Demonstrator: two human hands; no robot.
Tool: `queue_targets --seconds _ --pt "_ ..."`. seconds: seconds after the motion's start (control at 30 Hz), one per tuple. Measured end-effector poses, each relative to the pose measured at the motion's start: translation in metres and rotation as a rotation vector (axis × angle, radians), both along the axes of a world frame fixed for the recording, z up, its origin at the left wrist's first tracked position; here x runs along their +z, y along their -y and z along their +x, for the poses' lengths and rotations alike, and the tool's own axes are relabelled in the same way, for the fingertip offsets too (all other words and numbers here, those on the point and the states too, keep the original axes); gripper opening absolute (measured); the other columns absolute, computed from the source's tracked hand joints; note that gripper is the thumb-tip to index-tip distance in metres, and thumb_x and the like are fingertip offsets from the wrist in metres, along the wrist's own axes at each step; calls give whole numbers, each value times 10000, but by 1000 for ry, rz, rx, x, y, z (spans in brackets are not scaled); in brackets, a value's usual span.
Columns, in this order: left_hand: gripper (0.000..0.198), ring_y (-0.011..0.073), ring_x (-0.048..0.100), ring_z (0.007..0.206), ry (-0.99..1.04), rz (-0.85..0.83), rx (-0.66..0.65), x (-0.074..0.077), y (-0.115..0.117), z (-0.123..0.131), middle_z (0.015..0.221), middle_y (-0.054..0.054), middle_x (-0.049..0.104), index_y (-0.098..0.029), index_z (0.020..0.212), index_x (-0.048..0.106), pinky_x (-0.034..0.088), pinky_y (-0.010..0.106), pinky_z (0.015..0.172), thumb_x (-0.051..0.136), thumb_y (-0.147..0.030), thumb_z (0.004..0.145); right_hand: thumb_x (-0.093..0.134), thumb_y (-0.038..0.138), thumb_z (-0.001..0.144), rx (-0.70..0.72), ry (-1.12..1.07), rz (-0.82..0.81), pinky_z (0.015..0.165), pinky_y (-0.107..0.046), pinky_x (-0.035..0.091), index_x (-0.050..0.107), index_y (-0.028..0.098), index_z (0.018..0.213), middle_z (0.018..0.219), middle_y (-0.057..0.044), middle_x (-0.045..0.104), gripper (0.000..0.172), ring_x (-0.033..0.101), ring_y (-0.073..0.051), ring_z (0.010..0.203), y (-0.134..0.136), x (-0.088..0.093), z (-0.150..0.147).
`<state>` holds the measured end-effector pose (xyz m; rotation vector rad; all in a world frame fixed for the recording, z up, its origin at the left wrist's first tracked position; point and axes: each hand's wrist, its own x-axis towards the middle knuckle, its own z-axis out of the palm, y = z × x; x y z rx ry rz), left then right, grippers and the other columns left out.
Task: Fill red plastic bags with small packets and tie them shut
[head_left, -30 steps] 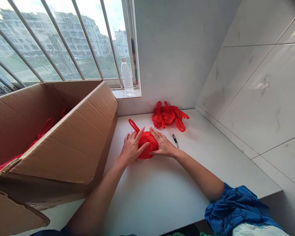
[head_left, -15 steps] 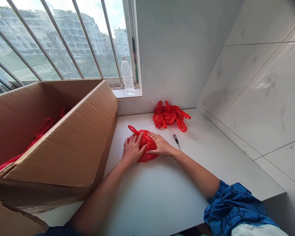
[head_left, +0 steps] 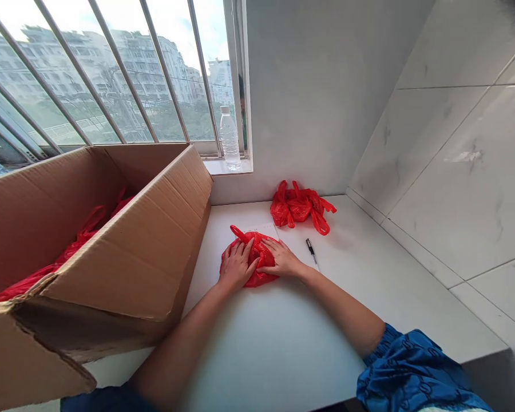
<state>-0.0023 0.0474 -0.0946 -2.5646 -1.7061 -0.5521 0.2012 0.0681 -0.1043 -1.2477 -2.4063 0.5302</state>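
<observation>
**A:** Where's the red plastic bag point(head_left: 260, 278)?

**B:** On the white tabletop point(head_left: 274, 343), bunched up between both hands, with a handle loop point(head_left: 239, 233) sticking out toward the window. A sheet of white paper point(head_left: 266, 230) lies partly under it.

**A:** How do the hands sit?

**B:** The left hand point(head_left: 236, 264) lies over the near side, its fingers point(head_left: 240, 252) open and slightly curved on the plastic. The right hand point(head_left: 281, 258) presses from the other side, its fingers point(head_left: 271, 247) nearly flat. They're pressing, not closed in a tight grip.

**A:** What's around them?

**B:** A heap of red bags point(head_left: 298, 206) sits farther back by the wall, and a black pen point(head_left: 311, 250) lies just beyond the right hand. To the left stands a cardboard box point(head_left: 111, 252) holding more red bags point(head_left: 75, 243). A plastic water bottle point(head_left: 229, 140) stands on the window sill point(head_left: 227, 166).
</observation>
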Motion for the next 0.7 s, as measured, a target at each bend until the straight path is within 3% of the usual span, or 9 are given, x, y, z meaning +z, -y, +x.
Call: queue_targets --seconds 0.17,0.23,0.3,0.37,0.43,0.57,0.7 --pt "506 313 419 1379 87 18 8 -4 1 0 1397 144 564 -185 1418 498 309 504 1135 489 -398 958 658 638 821 4 -55 52 1210 -552 174 433 212 1499 1539 -148 436 831 315 -326 1469 6 0 0" --pt "417 304 464 1338 160 26 6 3 4 1 1332 128 608 -193 1306 575 344 483 1109 524 -388 940 662 587 842 3 -167 76 1188 -542 230 558 223 1398 1449 -136 547 673 430 -314 1396 11 3 2" --pt "312 287 551 1224 255 33 -1 17 11 1 1214 108 664 -197 1171 627 405 445 1039 552 -372 924 617 534 892 -17 -349 72 1102 -501 371 685 218 1215 1250 -114 687 457 593 -284 1208 18 11 5" --pt "229 257 617 1060 357 23 -15 39 23 2 1079 85 696 -201 1055 646 458 390 924 556 -364 920 570 519 923 -47 -561 12 938 -414 497 732 203 1040 1019 -77 748 374 669 -238 980 27 26 9" --pt "208 217 631 904 443 -15 -34 67 41 5 973 55 697 -209 987 641 467 325 791 552 -384 921 587 544 905 -58 -747 -83 790 -336 532 727 191 930 872 -41 733 381 662 -202 837 39 47 14" --pt "305 152 533 649 486 -118 -57 128 86 16 756 -3 632 -212 868 608 373 254 583 579 -515 892 674 558 846 -23 -949 -230 627 -265 495 695 189 812 733 11 649 371 588 -149 681 69 97 26" --pt "390 118 438 555 559 -241 -185 190 135 21 621 -13 536 -197 683 571 310 248 491 561 -520 902 684 547 852 -2 -1005 -257 550 -253 448 666 204 733 664 18 583 363 521 -130 600 105 135 34"
